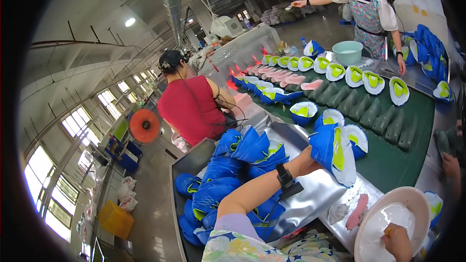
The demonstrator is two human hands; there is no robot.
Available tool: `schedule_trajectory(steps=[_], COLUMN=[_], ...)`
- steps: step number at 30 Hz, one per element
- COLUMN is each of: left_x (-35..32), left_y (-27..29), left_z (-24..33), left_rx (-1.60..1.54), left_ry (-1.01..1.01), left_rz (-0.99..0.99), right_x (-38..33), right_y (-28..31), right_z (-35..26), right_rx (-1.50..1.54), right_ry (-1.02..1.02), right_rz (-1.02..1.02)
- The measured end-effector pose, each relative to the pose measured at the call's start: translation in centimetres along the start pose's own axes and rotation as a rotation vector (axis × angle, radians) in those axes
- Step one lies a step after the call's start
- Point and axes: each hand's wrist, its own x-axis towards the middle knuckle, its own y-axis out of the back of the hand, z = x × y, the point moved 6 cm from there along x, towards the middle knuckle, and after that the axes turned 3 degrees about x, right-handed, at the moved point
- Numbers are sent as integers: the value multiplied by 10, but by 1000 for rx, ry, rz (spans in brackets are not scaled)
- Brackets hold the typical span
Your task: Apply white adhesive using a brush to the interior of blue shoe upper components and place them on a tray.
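Raised over the near end of the belt, my left hand [307,162] grips a blue shoe upper [324,148] with a white rim and yellow-green lining. My right hand [399,243] is closed inside a pale basin [419,203] of white liquid. A short yellow handle [387,231] shows at its fingers; the rest of that tool is hidden. Behind the held upper, other blue uppers [358,141] rest on the green conveyor belt [412,165]. Beside my left forearm, a metal tray [175,184] holds a heap of blue uppers [221,172].
Dark shoe lasts [369,114], pink insoles [286,78] and uppers [335,72] line the belt. Across it stands a co-worker in an apron [366,14], near a green basin [347,52]. Another person in red [187,106] sits left. A third person's hand [451,166] shows at right.
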Motion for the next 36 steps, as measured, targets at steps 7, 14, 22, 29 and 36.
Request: schedule_trajectory(steps=[7, 14, 22, 29, 36], left_x=[29, 62, 23, 46, 66], left_y=[2, -61, -111, -136, -119], left_z=[-26, -24, -35, -52, -72], left_rx=[280, 540, 247, 237, 290], left_ry=[-240, -349, 106, 49, -219], left_rz=[-203, -356, -375, -357, -157], right_x=[-25, -67, -3, 4, -13], right_y=[32, 92, 130, 128, 86], right_z=[38, 60, -63, -82, -33], right_rx=[-25, 122, 300, 248, 626], right_ry=[-173, -174, 211, 120, -262], right_rz=[205, 547, 591, 688, 915])
